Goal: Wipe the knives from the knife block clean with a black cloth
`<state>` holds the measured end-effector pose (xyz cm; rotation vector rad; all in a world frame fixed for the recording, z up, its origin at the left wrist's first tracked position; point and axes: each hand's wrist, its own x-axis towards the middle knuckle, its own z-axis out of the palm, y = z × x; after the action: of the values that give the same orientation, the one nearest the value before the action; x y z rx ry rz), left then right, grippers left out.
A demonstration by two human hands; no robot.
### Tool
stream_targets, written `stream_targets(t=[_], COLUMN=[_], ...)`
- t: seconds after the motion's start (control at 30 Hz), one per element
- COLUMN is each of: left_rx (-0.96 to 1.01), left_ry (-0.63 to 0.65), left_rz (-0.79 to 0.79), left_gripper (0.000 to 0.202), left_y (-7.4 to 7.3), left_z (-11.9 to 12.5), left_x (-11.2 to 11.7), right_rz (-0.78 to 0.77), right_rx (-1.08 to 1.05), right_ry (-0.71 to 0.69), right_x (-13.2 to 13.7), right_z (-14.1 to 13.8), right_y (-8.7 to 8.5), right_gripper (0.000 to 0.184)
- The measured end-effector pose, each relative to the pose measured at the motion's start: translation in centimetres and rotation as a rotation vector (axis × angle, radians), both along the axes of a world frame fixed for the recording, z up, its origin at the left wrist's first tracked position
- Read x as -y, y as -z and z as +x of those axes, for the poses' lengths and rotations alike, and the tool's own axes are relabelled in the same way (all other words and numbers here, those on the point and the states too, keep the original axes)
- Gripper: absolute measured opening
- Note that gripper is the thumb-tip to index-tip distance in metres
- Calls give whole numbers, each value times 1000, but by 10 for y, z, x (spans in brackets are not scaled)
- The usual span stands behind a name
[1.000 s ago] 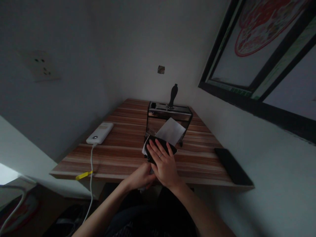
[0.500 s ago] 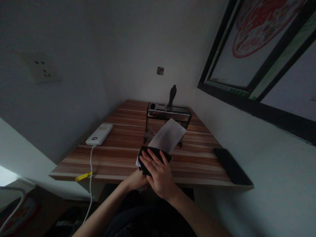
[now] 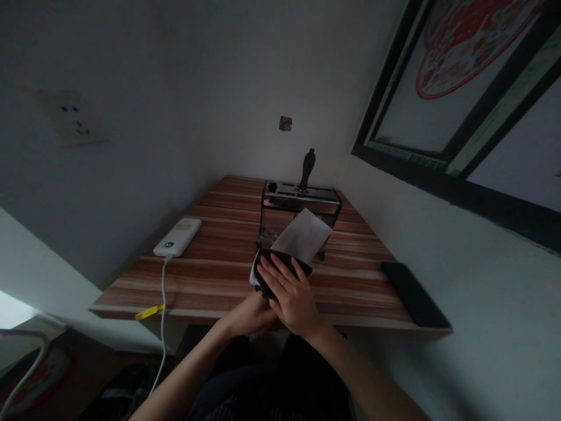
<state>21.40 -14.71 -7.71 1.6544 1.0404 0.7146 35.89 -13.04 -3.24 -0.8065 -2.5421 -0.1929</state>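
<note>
My right hand (image 3: 293,295) lies with fingers stretched flat over a black cloth-like object (image 3: 268,264) near the front edge of the wooden table (image 3: 210,263). A white sheet of paper (image 3: 302,235) sticks up from beneath the black object toward the back. My left hand (image 3: 249,314) is curled under my right hand at the table edge, gripping something white that is mostly hidden.
A metal knife rack (image 3: 300,202) with a black handle (image 3: 307,166) stands at the back. A white power bank (image 3: 177,237) with a white cable (image 3: 162,316) lies left. A black phone (image 3: 414,295) lies right. Walls close in on three sides.
My right hand and the black object slid a little toward me and left, then back to nearly where they were a second ago. The paper shifted with them.
</note>
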Motion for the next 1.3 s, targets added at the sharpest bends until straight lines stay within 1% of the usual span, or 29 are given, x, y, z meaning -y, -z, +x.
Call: stream_targets(t=[0.13, 0.23, 0.33, 0.4, 0.67, 0.97, 1.17, 1.3], left_rx=[-16, -16, 5, 1, -59, -53, -89, -90], left_ry=[2, 0, -6, 4, -33, -7, -5, 4], left_rz=[36, 61, 50, 45, 66, 35, 65, 43], left_gripper=[7, 13, 20, 20, 21, 21, 21, 21], left_y=[1, -4, -10, -12, -11, -10, -14, -11], left_z=[2, 3, 3, 3, 2, 2, 2, 2], left_x=[-1, 0, 1, 2, 3, 3, 3, 3], right_rz=[24, 51, 67, 74, 115, 183, 209, 220], right_rx=[-19, -36, -56, -71, -146, -272, -326, -328], right_ry=[34, 63, 87, 100, 164, 233, 265, 278], right_x=[-8, -15, -21, -26, -50, -77, -79, -75], right_z=[4, 6, 8, 10, 20, 32, 34, 32], right_y=[-3, -6, -10, -13, -27, -45, -46, -46], right_gripper=[63, 63, 64, 64, 57, 52, 50, 51])
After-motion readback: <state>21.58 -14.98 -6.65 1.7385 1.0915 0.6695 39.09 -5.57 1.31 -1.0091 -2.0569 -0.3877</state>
